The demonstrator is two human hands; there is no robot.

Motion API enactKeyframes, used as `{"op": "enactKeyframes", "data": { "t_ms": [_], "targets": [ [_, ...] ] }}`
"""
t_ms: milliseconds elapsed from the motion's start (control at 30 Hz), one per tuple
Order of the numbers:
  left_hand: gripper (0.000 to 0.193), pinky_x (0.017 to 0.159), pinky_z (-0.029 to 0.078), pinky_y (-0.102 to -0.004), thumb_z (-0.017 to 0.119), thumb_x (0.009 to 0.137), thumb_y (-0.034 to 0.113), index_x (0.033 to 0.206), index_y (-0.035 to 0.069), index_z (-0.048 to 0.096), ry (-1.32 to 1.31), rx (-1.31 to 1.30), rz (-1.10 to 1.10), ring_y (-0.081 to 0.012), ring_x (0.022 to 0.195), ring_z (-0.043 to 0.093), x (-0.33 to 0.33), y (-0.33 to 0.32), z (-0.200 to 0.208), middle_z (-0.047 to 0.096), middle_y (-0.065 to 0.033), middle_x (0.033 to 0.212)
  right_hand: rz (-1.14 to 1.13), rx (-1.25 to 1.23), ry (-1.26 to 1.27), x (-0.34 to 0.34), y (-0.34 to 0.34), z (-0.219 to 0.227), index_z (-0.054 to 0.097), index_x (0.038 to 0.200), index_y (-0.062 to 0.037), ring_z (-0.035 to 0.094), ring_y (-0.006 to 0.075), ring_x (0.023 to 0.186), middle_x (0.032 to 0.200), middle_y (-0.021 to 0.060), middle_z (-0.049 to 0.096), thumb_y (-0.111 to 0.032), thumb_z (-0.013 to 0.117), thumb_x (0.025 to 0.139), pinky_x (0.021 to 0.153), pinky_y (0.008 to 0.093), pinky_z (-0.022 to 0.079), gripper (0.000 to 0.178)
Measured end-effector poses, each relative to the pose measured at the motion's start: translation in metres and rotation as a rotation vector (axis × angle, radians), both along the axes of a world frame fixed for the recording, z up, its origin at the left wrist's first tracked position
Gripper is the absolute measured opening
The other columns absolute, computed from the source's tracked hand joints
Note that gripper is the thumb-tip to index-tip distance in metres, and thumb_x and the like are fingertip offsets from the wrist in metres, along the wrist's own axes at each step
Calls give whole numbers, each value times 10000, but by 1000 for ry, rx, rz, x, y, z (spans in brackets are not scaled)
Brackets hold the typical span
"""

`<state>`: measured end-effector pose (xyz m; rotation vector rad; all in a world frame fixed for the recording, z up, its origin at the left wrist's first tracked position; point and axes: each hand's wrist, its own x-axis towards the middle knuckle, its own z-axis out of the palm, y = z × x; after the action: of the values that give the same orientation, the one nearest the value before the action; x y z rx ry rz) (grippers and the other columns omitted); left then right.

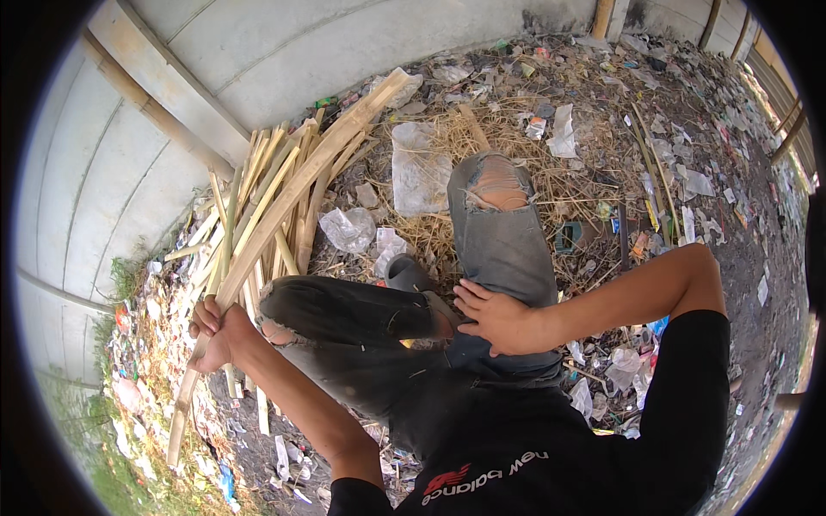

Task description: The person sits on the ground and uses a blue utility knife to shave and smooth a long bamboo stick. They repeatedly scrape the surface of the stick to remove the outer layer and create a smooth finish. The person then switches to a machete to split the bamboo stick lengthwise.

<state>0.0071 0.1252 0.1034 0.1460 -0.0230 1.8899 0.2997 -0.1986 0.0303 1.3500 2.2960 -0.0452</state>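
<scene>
My left hand [222, 335] is closed around a long, pale split bamboo strip [297, 185], near its lower end. The strip slants up and away to the right, over a heap of thinner bamboo strips [262, 172] at the wall. Its short end sticks out below my fist. With fingers spread, my right hand [499, 318] lies flat on the thigh of my torn grey jeans [503, 245] and holds nothing. Both my knees are bent, and dry straw [495, 129] lies just beyond them.
A grey panel wall [284, 43] with a slanting post [172, 77] stands at the far left. Scraps of plastic litter cover the ground, among them a flattened clear sheet [419, 168] and a crumpled bag [348, 230]. Thin sticks [658, 176] lie at the right.
</scene>
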Motion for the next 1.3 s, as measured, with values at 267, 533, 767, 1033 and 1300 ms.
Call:
{"op": "enactKeyframes", "data": {
  "t_ms": [267, 533, 767, 1033, 1300],
  "targets": [
    [639, 504, 253, -334, 362, 962, 704, 778, 100, 456, -22, 3, 102, -178, 498, 308, -42, 5, 6, 279, -24, 610, -566, 1223, 772, 31, 85, 173, 571, 1481, -46, 432, 464, 1458, 1541, 335, 452, -221, 760, 905, 1197, 617, 311, 630],
    [665, 500, 250, -326, 384, 954, 766, 781, 126, 428, -41, 42, 125, -153, 498, 263, -65, 4, 37, 238, 1, 584, -749, 346, 1068, -66, 156, -142, 362, 1624, -95, 469, 385, 1457, 1582, 274, 454, -571, 507, 1047, 1212, 559, 327, 762],
    [556, 494, 244, -318, 360, 984, 649, 792, 129, 409, -53, -7, 209, -151, 496, 258, -70, -7, 31, 244, 2, 580, -462, 824, 1274, -122, 133, -80, 254, 1646, -34, 449, 507, 1421, 1548, 316, 456, -511, 496, 1074, 1193, 567, 325, 783],
    [604, 497, 265, -318, 371, 983, 707, 819, 128, 415, -87, 61, 68, -147, 484, 274, -67, -13, 29, 261, 10, 586, -865, 19, 1270, -32, 152, -59, 496, 1533, -33, 725, 384, 1089, 1379, 249, 650, -458, 683, 1019, 949, 466, 566, 693],
    [599, 515, 303, -327, 445, 935, 694, 831, 105, 460, -101, 111, -122, -159, 491, 338, -18, -39, 2, 334, -12, 587, -870, 504, 2324, 82, 148, 114, 636, 1221, 5, 727, 165, 824, 1097, 147, 724, -420, 723, 1016, 738, 297, 566, 480]
  ]
}}
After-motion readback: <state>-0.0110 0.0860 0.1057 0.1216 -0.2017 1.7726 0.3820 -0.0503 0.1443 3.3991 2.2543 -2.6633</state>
